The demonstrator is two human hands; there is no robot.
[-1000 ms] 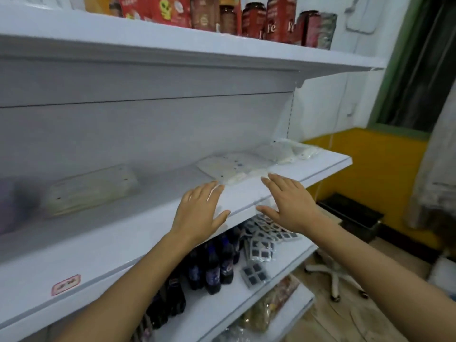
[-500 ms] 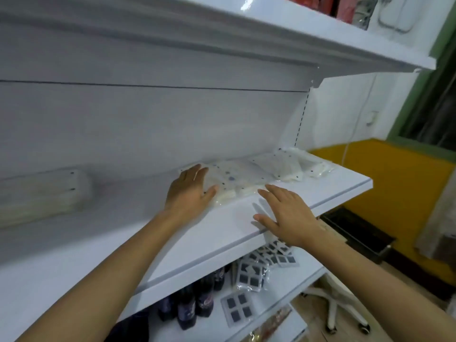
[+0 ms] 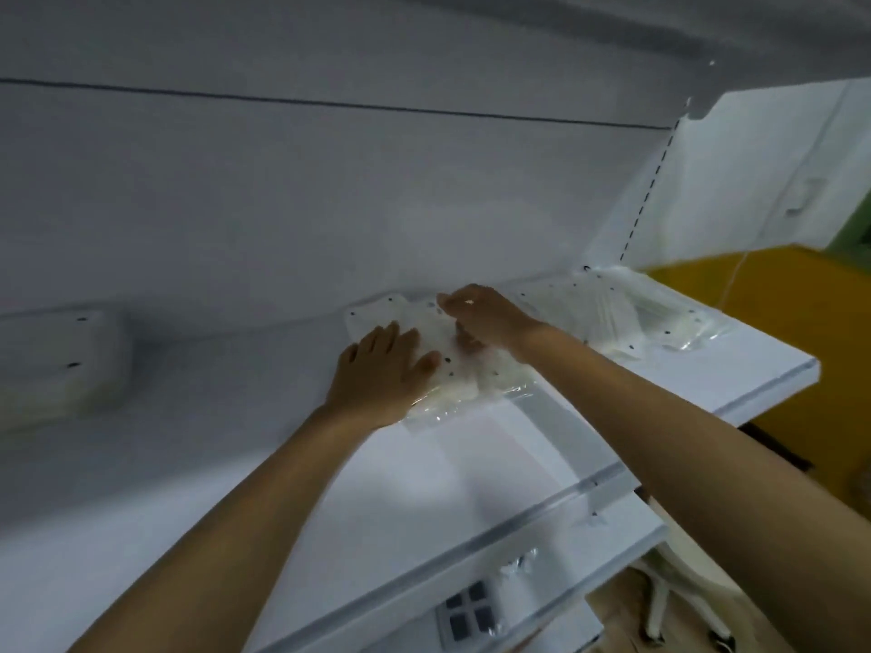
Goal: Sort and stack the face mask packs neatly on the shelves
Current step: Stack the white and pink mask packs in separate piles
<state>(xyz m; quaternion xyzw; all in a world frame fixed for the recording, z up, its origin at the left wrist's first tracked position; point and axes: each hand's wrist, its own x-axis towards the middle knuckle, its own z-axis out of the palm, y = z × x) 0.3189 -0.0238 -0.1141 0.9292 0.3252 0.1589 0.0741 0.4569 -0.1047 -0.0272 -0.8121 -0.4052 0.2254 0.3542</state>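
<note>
White shelf [image 3: 612, 417]: left hand [image 3: 377, 374] flat on mask pack [image 3: 452, 369]; right hand [image 3: 485, 318] pinches it.

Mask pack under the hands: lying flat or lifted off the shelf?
Flat. The mask pack lies on the shelf; left hand rests on it with straight fingers, right hand curls into its top.

Both forearms are bare to the frame's edge, and the hands [image 3: 377, 369] wear no gloves or rings.

Left hand [image 3: 384, 369] flat, fingers straight; right hand [image 3: 485, 318] apparently curled, pinching.
</note>
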